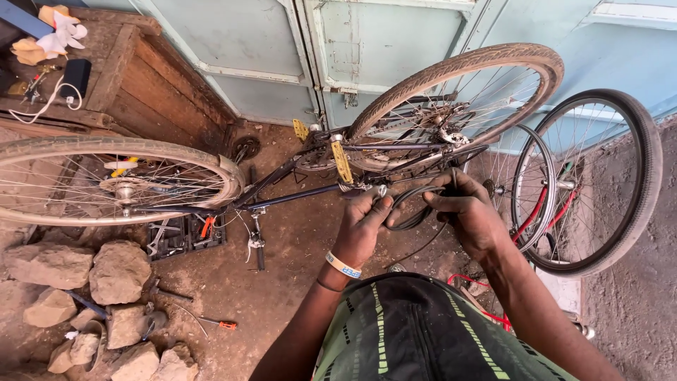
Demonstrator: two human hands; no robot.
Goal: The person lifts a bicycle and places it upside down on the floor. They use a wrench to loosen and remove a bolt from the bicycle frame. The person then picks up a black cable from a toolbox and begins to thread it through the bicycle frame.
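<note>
Hands of a person meet over a loop of black cable [412, 208] beside an upturned bicycle [310, 169], seen from a camera on the person's head. Left hand [363, 229], with a pale wristband, curls its fingers and pinches the near side of the loop. Right hand [469, 215] grips the other side of the loop, fingers closed round it just under the bicycle's frame. Cable sits between both hands, close to the rear wheel [458, 92] and the chain area, roughly at the middle of the dirt floor [282, 282].

Bicycle rests upside down with a dark frame, yellow pedals and dusty tan tyres; its front wheel [106, 180] reaches to the left edge of the floor. Second wheel with a black tyre [606, 183] and a red frame part leans at the right edge, near a pale blue metal door [367, 49] that closes the far side. Weathered wooden bench [141, 77] stands in the far left corner, holding a small black box, a white cord and scraps of cloth.

Floor is bare reddish-brown earth. Pile of rough stones [92, 303] lies in the near left corner. Black tool tray [183, 236] sits beneath the frame, and a small screwdriver with an orange handle [218, 324] lies on the earth near the stones. Person's striped dark and green shirt fills the near edge
</note>
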